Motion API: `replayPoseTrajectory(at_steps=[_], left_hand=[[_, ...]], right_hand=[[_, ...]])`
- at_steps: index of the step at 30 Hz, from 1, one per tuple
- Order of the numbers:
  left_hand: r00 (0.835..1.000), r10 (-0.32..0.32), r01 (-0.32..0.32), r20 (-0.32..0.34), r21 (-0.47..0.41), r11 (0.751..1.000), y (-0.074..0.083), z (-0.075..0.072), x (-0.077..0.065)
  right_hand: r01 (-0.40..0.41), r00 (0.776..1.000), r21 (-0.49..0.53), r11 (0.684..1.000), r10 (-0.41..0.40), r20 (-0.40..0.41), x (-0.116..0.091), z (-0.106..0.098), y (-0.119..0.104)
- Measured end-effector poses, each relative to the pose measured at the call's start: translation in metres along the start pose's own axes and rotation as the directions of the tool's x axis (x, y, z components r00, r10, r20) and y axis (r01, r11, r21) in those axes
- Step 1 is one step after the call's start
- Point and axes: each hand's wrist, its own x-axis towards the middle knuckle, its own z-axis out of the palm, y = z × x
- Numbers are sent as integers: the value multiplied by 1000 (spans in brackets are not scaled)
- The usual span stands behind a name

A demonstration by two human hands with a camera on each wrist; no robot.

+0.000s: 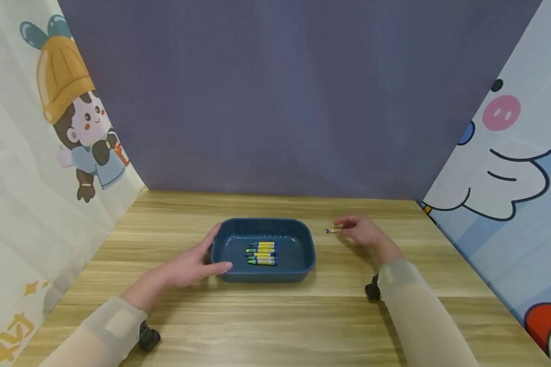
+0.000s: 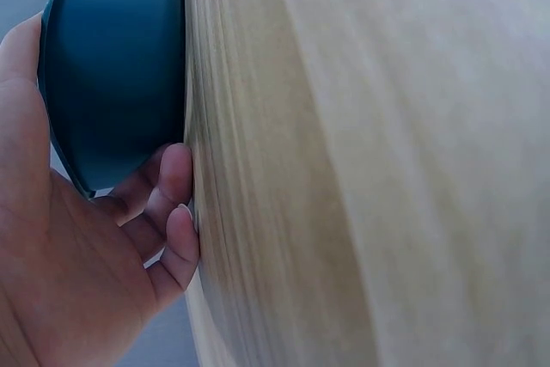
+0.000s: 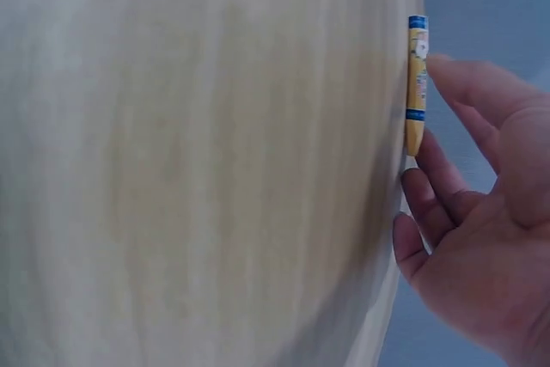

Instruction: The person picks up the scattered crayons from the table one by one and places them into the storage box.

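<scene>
A dark blue rectangular tray (image 1: 263, 277) stands on the table, with several green-tipped crayons (image 1: 263, 253) lying side by side in it. My left hand (image 1: 188, 265) holds the tray's left end. Its thumb lies over the near left corner, and the other fingers reach round the outer wall, as the left wrist view shows. To the right of the tray, a yellow crayon (image 3: 417, 83) with blue bands lies on the table. Just beside it is my right hand (image 1: 360, 232), fingers spread and loosely bent around the crayon's tip end. Whether a fingertip touches it, I cannot tell.
The wooden table (image 1: 275, 321) ends at a purple-grey curtain (image 1: 275, 102) at the back. Printed cartoon sheets (image 1: 18, 153) stand along the left and right sides. A small black device (image 1: 148, 337) sits at each wrist.
</scene>
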Motion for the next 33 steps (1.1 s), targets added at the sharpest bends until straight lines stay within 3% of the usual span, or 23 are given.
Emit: replayPoseTrajectory(at_steps=[12,33], left_hand=[[1000,1,-1,-3,2,1000,0,1,1],[1000,-9,9,-10,4,1000,0,1,1]], right_hand=[[36,999,-137,990,-39,-25,6,5,3],[15,1000,-126,992,-17,-20,4,8,4]])
